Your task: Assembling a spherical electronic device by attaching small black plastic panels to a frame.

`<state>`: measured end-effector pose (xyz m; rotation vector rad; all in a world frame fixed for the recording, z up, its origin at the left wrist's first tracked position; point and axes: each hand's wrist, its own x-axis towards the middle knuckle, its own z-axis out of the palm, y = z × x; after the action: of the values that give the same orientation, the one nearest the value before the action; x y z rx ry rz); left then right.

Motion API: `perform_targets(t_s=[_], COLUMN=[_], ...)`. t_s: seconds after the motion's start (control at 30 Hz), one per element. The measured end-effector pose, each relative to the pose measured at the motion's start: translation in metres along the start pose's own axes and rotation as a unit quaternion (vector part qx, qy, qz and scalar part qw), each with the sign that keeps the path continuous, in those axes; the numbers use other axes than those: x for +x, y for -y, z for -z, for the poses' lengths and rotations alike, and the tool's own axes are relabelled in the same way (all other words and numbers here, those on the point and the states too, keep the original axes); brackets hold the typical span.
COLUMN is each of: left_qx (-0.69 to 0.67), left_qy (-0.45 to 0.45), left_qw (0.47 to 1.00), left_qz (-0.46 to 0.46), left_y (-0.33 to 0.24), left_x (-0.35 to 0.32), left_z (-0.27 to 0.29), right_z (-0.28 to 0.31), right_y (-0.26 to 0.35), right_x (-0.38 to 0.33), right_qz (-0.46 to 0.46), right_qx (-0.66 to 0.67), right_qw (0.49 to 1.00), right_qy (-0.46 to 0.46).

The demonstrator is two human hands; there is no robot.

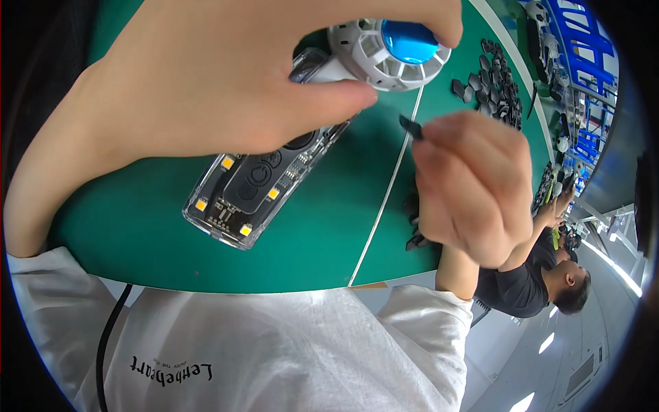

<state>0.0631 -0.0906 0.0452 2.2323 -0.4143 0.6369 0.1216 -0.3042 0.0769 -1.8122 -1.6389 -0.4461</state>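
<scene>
A handheld fan (257,189) with a clear handle and a white caged head, blue at its centre, lies slantwise over the green table (130,233). Through the handle show a circuit board, yellow lights and round buttons. My left hand (199,82) is closed around the fan, thumb and fingers at its head, covering the middle of it. Just right of the fan, my right hand (473,185) pinches a small black plastic piece (410,128) between thumb and fingertips, apart from the fan. The right hand is slightly blurred.
A pile of black plastic pieces (500,89) spreads across the far right of the table. More black pieces (415,242) lie by my right wrist. A black cable (110,336) hangs over my shirt. Another person (525,285) works at the right, near blue racks (580,34).
</scene>
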Motion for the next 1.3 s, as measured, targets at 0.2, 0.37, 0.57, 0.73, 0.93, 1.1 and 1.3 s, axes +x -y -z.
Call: perform_targets(t_s=[0.2,0.37,0.57,0.73,0.93,1.1,1.3], left_qx=[-0.079,-0.018,-0.086,-0.032,-0.006,0.017,0.059], left_qy=[0.058,0.014,0.028,0.015,0.014,0.017,0.037], left_qw=[0.995,1.000,0.996,0.999,0.997,0.995,0.992], left_qz=[0.030,-0.011,-0.002,0.031,0.070,0.092,0.105], left_y=[0.008,0.014,0.018,0.017,0.015,0.016,0.014], left_x=[0.004,0.003,0.003,0.000,0.001,0.003,0.010], left_z=[0.018,0.015,0.004,0.006,0.010,0.013,0.018], right_z=[-0.009,-0.014,-0.026,-0.038,-0.038,-0.036,-0.038], right_y=[0.007,0.006,-0.014,-0.018,-0.012,-0.016,-0.029], right_x=[0.000,0.006,0.006,0.009,0.011,0.012,0.005], right_qz=[0.059,0.058,-0.012,0.022,-0.031,-0.135,-0.203], right_qx=[-0.023,-0.021,-0.014,-0.034,-0.094,-0.041,0.012], right_qw=[0.998,0.998,1.000,0.998,0.993,0.986,0.970], right_qy=[-0.007,-0.011,-0.018,-0.047,-0.062,-0.088,-0.131])
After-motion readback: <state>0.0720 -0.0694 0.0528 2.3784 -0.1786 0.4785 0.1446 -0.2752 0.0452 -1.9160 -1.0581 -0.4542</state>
